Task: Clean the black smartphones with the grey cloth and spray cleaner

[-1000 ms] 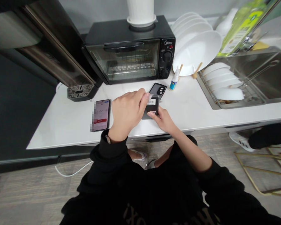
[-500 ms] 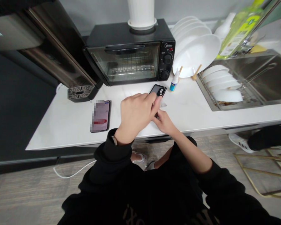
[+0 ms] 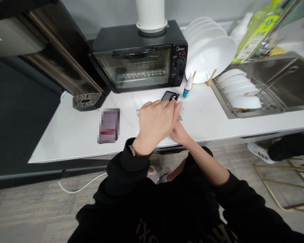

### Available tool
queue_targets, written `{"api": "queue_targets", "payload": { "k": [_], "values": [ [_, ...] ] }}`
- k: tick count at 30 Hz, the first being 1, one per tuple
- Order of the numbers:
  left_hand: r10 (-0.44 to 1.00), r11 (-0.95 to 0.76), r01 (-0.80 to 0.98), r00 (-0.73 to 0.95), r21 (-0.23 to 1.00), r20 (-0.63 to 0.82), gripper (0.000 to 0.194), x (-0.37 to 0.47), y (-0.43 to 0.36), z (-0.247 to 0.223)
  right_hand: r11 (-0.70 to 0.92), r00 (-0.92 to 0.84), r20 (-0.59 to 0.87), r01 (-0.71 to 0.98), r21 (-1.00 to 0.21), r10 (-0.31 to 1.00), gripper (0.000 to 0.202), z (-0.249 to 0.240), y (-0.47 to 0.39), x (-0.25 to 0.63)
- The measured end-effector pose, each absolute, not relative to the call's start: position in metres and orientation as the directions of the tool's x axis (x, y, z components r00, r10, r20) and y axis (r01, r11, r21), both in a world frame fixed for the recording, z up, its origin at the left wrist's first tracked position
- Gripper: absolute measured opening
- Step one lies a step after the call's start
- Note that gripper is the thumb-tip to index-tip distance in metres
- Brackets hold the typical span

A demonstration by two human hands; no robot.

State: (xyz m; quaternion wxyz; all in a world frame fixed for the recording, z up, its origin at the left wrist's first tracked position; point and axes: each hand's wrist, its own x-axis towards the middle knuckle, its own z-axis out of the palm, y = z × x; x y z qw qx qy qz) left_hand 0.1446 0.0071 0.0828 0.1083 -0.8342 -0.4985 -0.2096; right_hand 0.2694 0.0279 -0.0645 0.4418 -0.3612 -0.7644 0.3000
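My left hand (image 3: 158,123) is closed, back up, over the counter's middle and covers part of my right hand (image 3: 179,132). A thin greyish-white piece (image 3: 181,114) sticks out on both sides of the left hand; what exactly the fingers grip is hidden. The right hand's fingers are mostly out of sight beneath the left. Just behind the hands lies a black phone case (image 3: 170,96) with camera cutouts, partly covered. Right of it stands a small spray bottle (image 3: 187,88) with a blue label. A phone (image 3: 108,125), blurred by pixelation, rests to the left.
A toaster oven (image 3: 139,67) stands behind, with a white pot (image 3: 150,15) on top. At left is a dark machine with a drip tray (image 3: 87,101). White plates (image 3: 210,60) stand upright near the sink (image 3: 294,84). A person's shoe (image 3: 260,152) shows at right.
My left hand has moved right, further over my right hand. The greyish-white piece now shows on both sides of the left hand. The view has shifted slightly.
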Motion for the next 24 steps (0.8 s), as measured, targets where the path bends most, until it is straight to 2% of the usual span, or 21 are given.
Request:
{"api": "queue_targets", "payload": {
  "k": [3,5,12,16,20,24],
  "values": [
    [0.845,-0.347,0.936,0.285,0.059,0.454,0.050,0.116,0.006,0.084,0.514,-0.290,0.441,0.261,-0.817,0.849,0.036,-0.057,0.028,0.269],
    [0.851,-0.323,0.943,0.255,0.075,0.459,0.048,0.107,0.005,0.083,0.501,-0.275,0.437,0.234,-0.833,0.856,0.036,-0.055,0.027,0.268],
    [0.776,-0.491,0.871,0.420,0.032,0.471,0.038,0.155,0.005,0.078,0.508,-0.243,0.451,0.295,-0.809,0.859,0.029,-0.069,0.025,0.269],
    [0.763,-0.534,0.845,0.472,0.019,0.441,0.043,0.165,0.004,0.080,0.510,-0.224,0.460,0.302,-0.806,0.859,0.028,-0.072,0.024,0.268],
    [0.824,-0.417,0.909,0.373,0.011,0.427,0.045,0.137,0.002,0.086,0.513,-0.274,0.445,0.275,-0.813,0.852,0.032,-0.065,0.026,0.268],
    [0.860,-0.339,0.938,0.276,0.076,0.429,0.044,0.117,0.002,0.088,0.507,-0.277,0.441,0.247,-0.826,0.854,0.038,-0.059,0.028,0.268]
  ]
}}
